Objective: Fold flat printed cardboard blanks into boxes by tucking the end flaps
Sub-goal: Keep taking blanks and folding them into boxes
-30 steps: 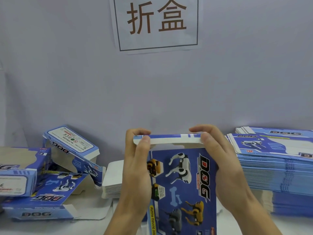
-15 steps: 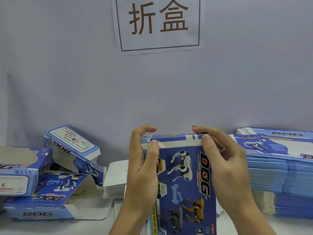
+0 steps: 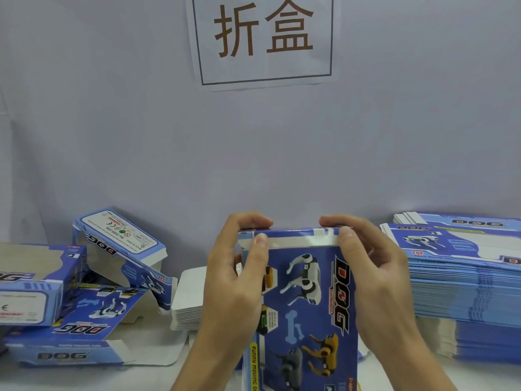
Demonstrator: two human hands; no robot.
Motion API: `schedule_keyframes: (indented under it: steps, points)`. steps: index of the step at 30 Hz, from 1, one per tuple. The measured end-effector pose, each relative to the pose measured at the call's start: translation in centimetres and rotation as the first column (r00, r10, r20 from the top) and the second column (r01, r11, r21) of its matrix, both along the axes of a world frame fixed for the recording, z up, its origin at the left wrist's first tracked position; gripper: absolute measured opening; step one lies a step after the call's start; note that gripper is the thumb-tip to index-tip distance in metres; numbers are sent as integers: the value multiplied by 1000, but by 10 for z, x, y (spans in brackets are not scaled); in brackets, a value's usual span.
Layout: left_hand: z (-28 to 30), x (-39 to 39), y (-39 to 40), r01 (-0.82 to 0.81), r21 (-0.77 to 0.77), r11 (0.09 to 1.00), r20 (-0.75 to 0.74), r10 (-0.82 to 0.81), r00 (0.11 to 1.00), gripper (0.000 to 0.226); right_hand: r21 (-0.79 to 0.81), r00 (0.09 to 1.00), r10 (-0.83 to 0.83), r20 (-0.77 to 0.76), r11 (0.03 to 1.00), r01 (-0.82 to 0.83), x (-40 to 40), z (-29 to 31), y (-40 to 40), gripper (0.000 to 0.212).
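Since the earlier frame the top flap has gone from raised and open to folded down across the end of the box, and I note a white strip of it not yet pushed home. My left hand grips the box's upper left corner, thumb on the front face and fingers curled over the top edge; my right hand grips the upper right corner the same way. I judge this paired hold squares the end so the tuck can slide in. Whether the flap's tongue has entered the slot I cannot tell; the fingers hide it. The stack of flat blanks lies just right of my right hand, within reach; the folded boxes sit well left of my left hand, clear of the work.
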State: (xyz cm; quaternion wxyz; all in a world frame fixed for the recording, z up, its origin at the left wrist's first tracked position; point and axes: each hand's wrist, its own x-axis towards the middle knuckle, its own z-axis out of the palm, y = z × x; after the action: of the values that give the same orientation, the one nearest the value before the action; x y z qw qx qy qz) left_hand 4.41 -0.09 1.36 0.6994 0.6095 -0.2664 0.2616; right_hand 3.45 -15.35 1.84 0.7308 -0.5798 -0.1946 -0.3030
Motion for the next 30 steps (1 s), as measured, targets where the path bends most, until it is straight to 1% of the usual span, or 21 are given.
schedule_keyframes:
  steps: [2,4,6,9,12,14,16,18,21,24,26,30]
  points:
    - [-2,1,-1,-7,12,1000,-13,7,1000,16,-31,1000,-15,-8,999,15,0,-2,3,16]
    - [-4,1,-3,-17,15,1000,-19,17,1000,14,-57,999,-32,-13,998,31,0,-2,6,22]
    - [-5,1,-3,-1,-3,1000,-44,1,999,15,-65,999,-35,-26,997,33,0,-2,7,23]
    - [-4,0,-2,27,-25,999,-78,-29,997,14,-36,999,-24,-44,999,23,-1,-1,6,23]
    - [-3,1,-1,28,-33,999,-82,-31,996,18,-4,997,-11,-73,1000,11,-1,0,6,27]
    - [-3,1,-1,62,-49,997,-82,-66,994,19,11,996,6,-89,1000,-5,-1,2,6,28]
    - [-3,2,0,104,-78,991,-86,-111,990,20,21,994,37,-104,999,-35,-2,3,5,26]
    - [-4,2,-1,106,-78,991,-87,-113,990,20,18,990,67,-121,998,-65,-2,3,2,23]
    - [-4,1,-1,124,-93,988,-77,-132,988,18,63,986,104,-132,993,-97,1,3,-2,10]
    - [-5,-1,2,170,-41,985,-81,-173,982,12,112,981,135,-142,987,-119,3,3,-4,8]
    - [-4,-2,5,183,12,983,-88,-181,979,17,124,978,151,-141,983,-134,3,3,-4,9]
    - [-1,0,11,135,91,987,-55,-130,990,20,160,972,190,-137,973,-168,4,0,-4,10]
